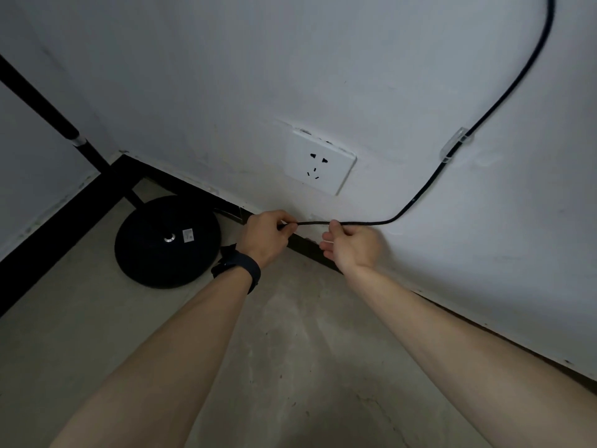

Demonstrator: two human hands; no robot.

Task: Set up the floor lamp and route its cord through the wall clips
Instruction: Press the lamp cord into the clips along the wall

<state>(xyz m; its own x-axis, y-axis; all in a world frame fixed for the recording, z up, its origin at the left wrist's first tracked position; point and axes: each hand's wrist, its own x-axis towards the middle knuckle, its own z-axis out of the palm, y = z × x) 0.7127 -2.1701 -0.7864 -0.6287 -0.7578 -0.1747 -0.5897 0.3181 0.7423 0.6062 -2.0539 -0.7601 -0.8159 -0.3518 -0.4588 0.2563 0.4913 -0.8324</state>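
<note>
At the upper left of the frame we see the lamp pole [42, 108], black with a silver joint, slanting down toward the corner of the room. Below it, at centre left, the round black lamp base [168, 242] sits flat on the concrete floor [290, 367], close to the dark skirting [181, 185] where wall and floor meet; a small pale label and a silver fitting show on its top.

Moving right, our left hand [266, 236], with a dark wristband [237, 268] on the wrist, is closed in a pinch on the black cord [311, 223], thumb and fingers narrow around it. The cord runs taut and nearly level from this hand to our right hand [350, 245], which also grips it between thumb and forefinger, the other fingers loosely curled below. Both hands hold it low in front of the white wall [193, 76], just above the skirting line.

Above the gap between the hands, a white wall socket [323, 164] sits in the centre of the frame, with nothing plugged in.

Right of our right hand the cord bends upward, climbs diagonally and passes through a clear wall clip [454, 145] at centre right, then continues up to the upper right edge of the frame.
</note>
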